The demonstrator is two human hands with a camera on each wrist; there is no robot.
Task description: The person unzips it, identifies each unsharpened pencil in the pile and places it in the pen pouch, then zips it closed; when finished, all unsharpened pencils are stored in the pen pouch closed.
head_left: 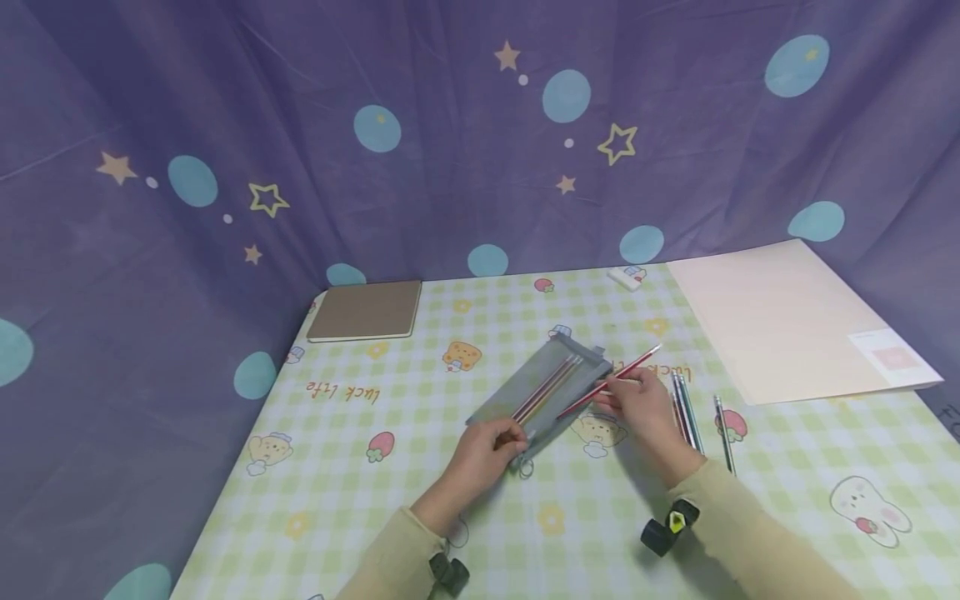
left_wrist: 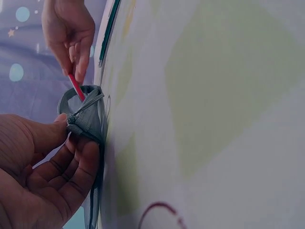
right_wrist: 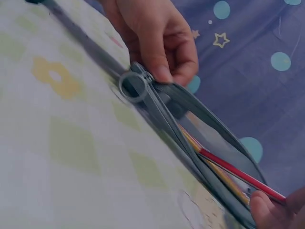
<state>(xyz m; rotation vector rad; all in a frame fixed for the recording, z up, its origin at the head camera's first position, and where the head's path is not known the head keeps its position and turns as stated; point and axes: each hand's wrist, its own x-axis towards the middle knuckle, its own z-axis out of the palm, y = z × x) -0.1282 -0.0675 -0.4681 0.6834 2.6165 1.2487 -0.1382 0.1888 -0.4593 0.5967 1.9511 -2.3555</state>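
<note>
A grey-green zip pencil pouch [head_left: 517, 375] lies slanted across the table, its mouth spread apart in the right wrist view. Several pencils [head_left: 551, 387] show inside it. My left hand [head_left: 486, 450] pinches the pouch's near end, close to the ring zip pull [right_wrist: 133, 87]. My right hand [head_left: 641, 404] holds a red pencil [head_left: 630, 371] between thumb and fingers. In the right wrist view, the red pencil's front end reaches into the pouch opening. Beside the right hand lie several loose pencils [head_left: 693, 417], partly hidden by that hand, and one dark pencil [head_left: 724, 433] apart from them.
A brown notebook [head_left: 366, 311] lies at the back left. At the back right is a large pale sheet [head_left: 780, 325] with a small label. A white eraser [head_left: 624, 279] sits near the back edge. A patterned cloth [head_left: 300, 508] covers the table, and a purple curtain [head_left: 450, 200] hangs behind.
</note>
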